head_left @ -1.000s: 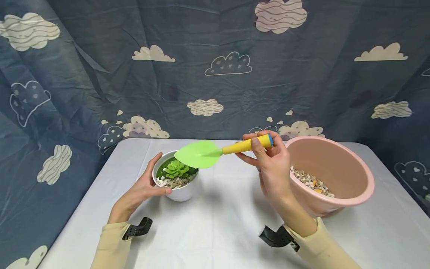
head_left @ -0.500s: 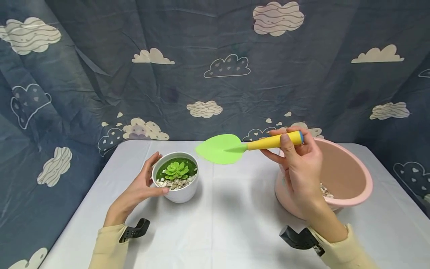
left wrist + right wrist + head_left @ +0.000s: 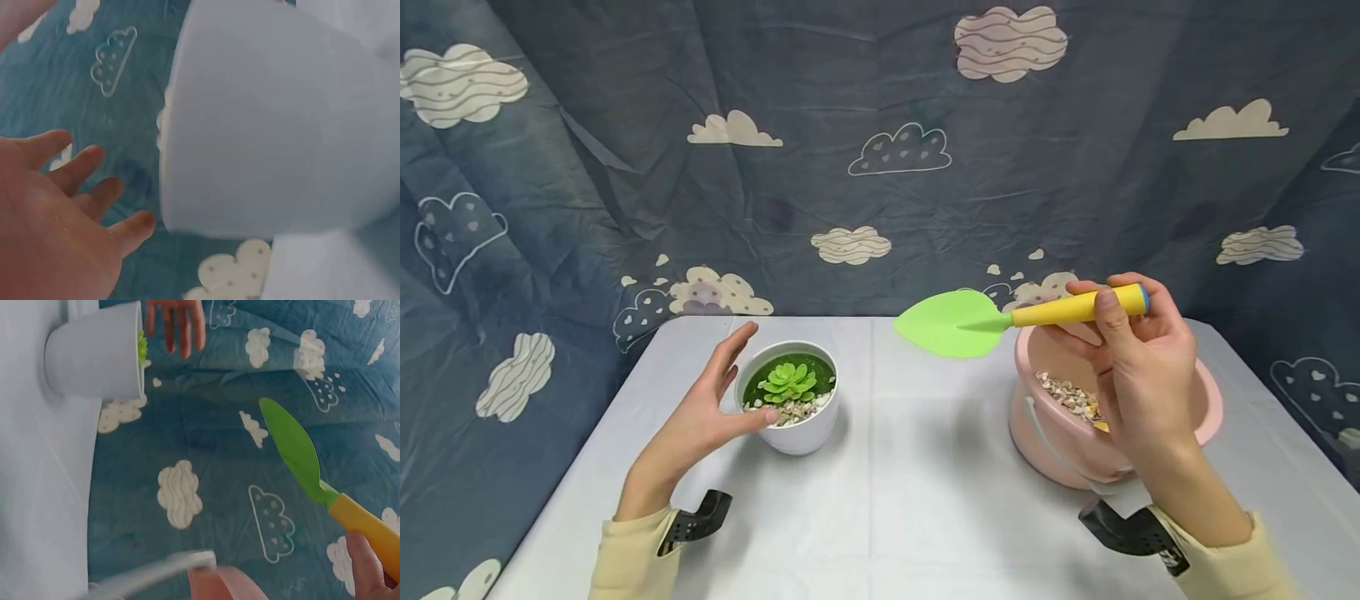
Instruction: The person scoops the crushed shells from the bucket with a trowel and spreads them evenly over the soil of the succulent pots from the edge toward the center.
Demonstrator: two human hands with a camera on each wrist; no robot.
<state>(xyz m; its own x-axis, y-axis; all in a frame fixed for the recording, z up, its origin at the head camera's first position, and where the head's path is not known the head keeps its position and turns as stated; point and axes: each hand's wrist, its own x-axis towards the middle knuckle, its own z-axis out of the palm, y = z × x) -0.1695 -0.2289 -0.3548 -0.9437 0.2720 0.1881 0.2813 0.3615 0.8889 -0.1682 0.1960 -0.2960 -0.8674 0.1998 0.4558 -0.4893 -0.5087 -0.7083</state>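
Fingers spread, my left hand (image 3: 688, 425) hovers at the near left of a white pot (image 3: 805, 437). The left wrist view shows that hand (image 3: 59, 225) apart from the pot wall (image 3: 269, 125). A green succulent (image 3: 790, 382) sits in the pot among pale pebbles on dark green. My right hand (image 3: 1153, 383) grips the yellow handle of a green-bladed trowel (image 3: 953, 325) by its far end, level in the air above a pink bucket (image 3: 1041, 442). No pebbles show on the blade. In the right wrist view the trowel (image 3: 290, 447) points away from the thumb (image 3: 364, 562).
Small mixed pebbles (image 3: 1067, 396) lie inside the bucket, partly behind my right hand. A pale bail handle (image 3: 1052, 442) hangs down the bucket's side. The white-covered table (image 3: 880, 500) ends at a dark blue cloud-print cloth (image 3: 910, 233).
The right hand has carried the trowel rightward from over the pot to above the bucket. The left hand has let go of the pot and drawn slightly left. Pot and bucket stay put.
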